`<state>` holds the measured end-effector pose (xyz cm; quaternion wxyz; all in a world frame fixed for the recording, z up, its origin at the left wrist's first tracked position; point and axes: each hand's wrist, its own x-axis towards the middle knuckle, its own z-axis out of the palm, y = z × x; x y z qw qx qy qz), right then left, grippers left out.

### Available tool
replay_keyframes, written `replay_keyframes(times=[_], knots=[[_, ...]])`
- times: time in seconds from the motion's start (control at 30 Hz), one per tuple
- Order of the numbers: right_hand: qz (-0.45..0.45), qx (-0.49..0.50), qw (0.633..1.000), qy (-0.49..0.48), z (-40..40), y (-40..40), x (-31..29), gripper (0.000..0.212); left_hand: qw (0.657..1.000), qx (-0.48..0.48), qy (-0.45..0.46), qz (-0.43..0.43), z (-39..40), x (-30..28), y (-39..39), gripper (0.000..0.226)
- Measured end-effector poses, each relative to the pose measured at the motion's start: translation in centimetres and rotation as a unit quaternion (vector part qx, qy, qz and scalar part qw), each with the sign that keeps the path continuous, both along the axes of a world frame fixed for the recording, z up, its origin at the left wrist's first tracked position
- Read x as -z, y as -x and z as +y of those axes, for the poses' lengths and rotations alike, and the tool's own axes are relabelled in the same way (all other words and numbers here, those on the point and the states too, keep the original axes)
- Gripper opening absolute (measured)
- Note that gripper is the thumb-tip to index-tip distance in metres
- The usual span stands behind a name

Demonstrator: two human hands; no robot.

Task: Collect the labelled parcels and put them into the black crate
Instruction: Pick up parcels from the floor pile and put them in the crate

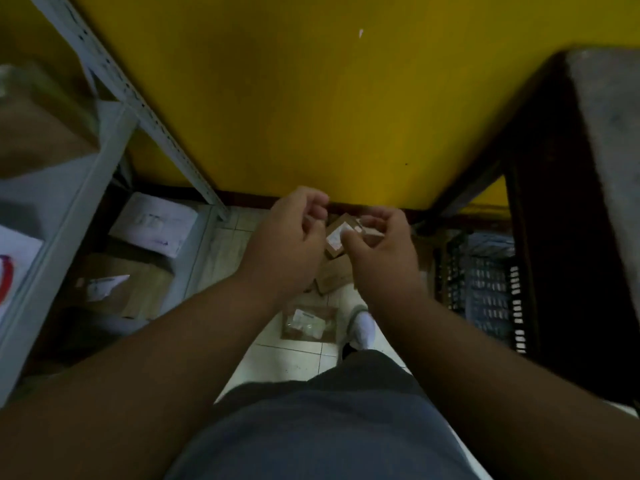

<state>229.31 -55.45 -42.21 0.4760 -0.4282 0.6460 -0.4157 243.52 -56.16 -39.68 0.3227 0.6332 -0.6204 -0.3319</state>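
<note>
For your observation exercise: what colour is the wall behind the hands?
Yellow: the wall, seen best in the head view.

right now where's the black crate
In the head view the black crate sits on the floor at the right, under the dark table, just right of the right hand and the brown parcels on the tiles.

The arms [138,358] are bare, with no sleeves. The person wears dark grey shorts [311,427] and a white sock [363,329] on one foot.
</note>
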Motion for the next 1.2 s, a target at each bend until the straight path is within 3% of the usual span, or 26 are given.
replay_keyframes(times=[0.17,0.3,0.57,0.73,0.93,1.0,1.13,1.2], knots=[[0.023,0.011,0.999,-0.021,-10.9,-1.5,4.1,0.042,0.998,-0.038,-0.044,-0.005,-8.7,4.7,-0.2,0.023],[0.061,0.028,0.996,-0.056,-15.3,-1.8,11.1,0.032,0.994,-0.034,-0.095,-0.031,-13.6,12.0,-1.6,0.019],[0.031,0.132,0.964,-0.229,-18.3,-5.3,34.3,0.047,0.977,0.024,-0.205,-0.060,-21.1,35.1,-2.1,0.020],[0.026,0.156,0.949,-0.273,-19.8,-6.5,47.8,0.048,0.970,0.030,-0.231,-0.067,-23.8,49.1,-2.5,0.021],[-0.071,0.173,0.925,-0.332,-22.7,-6.8,61.7,0.040,0.955,0.043,-0.280,-0.091,-28.3,64.1,-3.8,0.013],[-0.124,0.200,0.914,-0.330,-24.0,-6.5,64.9,0.037,0.954,0.051,-0.270,-0.118,-30.1,67.9,-4.0,0.020],[-0.030,0.214,0.922,-0.320,-26.5,-5.4,70.2,0.042,0.937,0.088,-0.301,-0.154,-32.5,74.5,-3.2,0.051],[-0.066,0.205,0.909,-0.356,-27.6,-4.6,71.5,0.034,0.926,0.082,-0.335,-0.152,-33.4,76.5,-2.4,0.058]])
